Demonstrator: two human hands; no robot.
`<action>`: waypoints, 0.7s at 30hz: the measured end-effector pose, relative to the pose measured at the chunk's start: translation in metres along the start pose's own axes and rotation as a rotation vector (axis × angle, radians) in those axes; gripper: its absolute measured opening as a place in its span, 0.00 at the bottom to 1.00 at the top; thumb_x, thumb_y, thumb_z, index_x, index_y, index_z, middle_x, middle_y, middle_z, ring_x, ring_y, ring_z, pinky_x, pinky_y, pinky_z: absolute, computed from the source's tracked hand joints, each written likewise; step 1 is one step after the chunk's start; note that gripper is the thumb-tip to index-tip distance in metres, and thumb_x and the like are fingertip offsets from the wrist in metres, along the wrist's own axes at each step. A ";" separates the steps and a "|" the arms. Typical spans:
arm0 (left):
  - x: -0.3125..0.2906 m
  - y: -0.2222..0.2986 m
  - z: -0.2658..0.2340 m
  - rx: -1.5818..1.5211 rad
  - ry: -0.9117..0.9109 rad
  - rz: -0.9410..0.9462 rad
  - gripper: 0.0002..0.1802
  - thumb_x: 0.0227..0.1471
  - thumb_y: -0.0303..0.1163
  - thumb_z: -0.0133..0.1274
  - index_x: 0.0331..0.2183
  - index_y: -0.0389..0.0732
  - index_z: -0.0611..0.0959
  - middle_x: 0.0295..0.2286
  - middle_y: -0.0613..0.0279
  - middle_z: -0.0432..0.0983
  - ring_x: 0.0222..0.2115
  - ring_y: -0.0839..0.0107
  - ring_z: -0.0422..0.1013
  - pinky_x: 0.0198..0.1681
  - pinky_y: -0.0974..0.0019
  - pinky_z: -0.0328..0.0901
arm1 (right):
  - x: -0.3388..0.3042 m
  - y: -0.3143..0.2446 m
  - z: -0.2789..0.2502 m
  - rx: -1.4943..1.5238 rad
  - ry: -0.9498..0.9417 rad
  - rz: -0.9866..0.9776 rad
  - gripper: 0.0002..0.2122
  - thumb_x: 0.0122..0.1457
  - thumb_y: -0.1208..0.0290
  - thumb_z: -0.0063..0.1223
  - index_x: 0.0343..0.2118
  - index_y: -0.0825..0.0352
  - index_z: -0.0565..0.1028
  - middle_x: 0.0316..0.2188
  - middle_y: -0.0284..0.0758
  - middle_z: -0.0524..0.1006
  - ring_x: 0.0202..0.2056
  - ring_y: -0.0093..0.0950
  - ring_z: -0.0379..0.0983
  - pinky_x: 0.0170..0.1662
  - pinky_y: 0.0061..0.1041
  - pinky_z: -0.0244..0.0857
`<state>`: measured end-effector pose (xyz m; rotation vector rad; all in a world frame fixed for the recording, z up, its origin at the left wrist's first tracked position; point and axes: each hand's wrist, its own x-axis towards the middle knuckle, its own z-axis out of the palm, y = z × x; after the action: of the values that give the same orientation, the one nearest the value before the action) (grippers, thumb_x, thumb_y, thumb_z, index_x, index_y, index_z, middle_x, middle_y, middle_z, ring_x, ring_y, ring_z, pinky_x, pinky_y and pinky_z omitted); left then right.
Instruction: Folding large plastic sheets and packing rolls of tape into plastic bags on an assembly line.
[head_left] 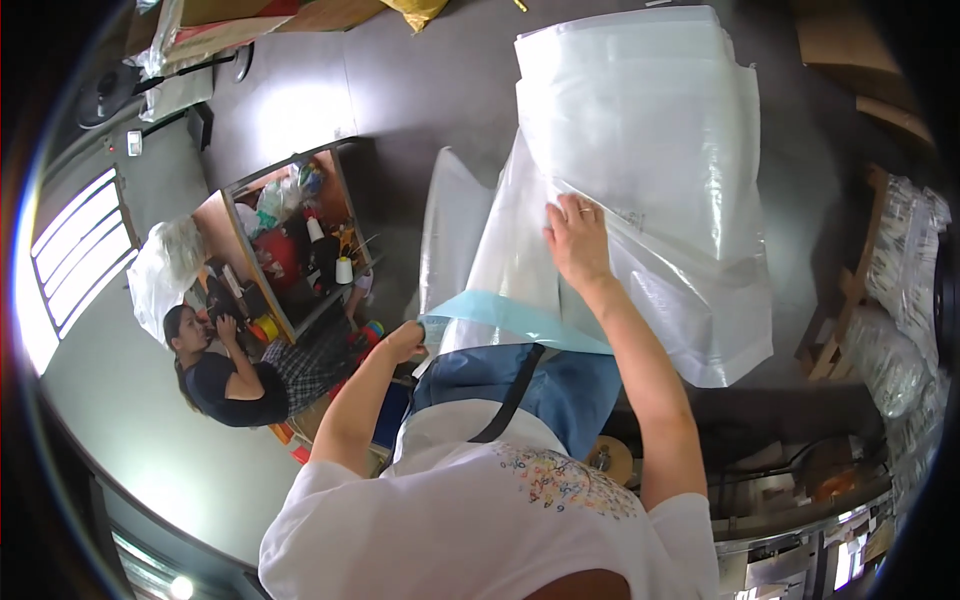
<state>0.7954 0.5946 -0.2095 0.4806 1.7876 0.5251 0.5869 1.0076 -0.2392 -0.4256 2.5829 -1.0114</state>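
A large translucent white plastic bag (520,235) is spread in front of me, with a light-blue band (500,318) along its near edge, across my waist. At the left end of that band, my left hand (405,343) is closed on the bag's edge. My right hand (578,243), a ring on one finger, lies higher on the plastic with its fingers curled at a fold. Beyond and to the right of it spreads a thick stack of similar white bags (640,110). Part of the plastic (450,215) stands up in a loose flap on the left.
At the left another person (235,370) sits beside a wooden cabinet (225,235) holding bags and thread cones. Plastic-wrapped goods (900,260) stand by a wooden frame at the right. Cardboard boxes (870,45) are at the far right, and a fan (105,95) is at the far left.
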 end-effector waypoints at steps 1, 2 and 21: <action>0.001 0.012 0.002 -0.383 0.289 -0.458 0.18 0.39 0.28 0.51 0.37 0.35 0.78 0.31 0.48 0.76 0.33 0.57 0.74 0.38 0.61 0.66 | -0.001 0.009 -0.001 -0.029 0.164 0.074 0.15 0.48 0.69 0.57 0.39 0.64 0.72 0.47 0.37 0.67 0.48 0.37 0.63 0.50 0.38 0.56; 0.006 0.029 -0.009 -0.768 0.570 -0.916 0.19 0.39 0.27 0.50 0.38 0.36 0.78 0.32 0.48 0.77 0.33 0.60 0.74 0.38 0.64 0.66 | -0.003 0.020 -0.005 -0.061 0.332 0.146 0.16 0.48 0.68 0.57 0.41 0.63 0.71 0.50 0.37 0.65 0.52 0.37 0.60 0.53 0.42 0.52; 0.036 0.375 -0.123 0.091 1.032 0.418 0.23 0.32 0.25 0.57 0.38 0.40 0.80 0.43 0.52 0.71 0.46 0.50 0.67 0.45 0.57 0.66 | -0.017 0.146 -0.121 0.229 0.306 0.540 0.37 0.55 0.41 0.40 0.59 0.65 0.54 0.58 0.41 0.56 0.60 0.35 0.48 0.58 0.46 0.46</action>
<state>0.6886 0.9083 0.0084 0.7261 2.7127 1.1233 0.5306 1.1888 -0.2534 0.4972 2.5621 -1.2076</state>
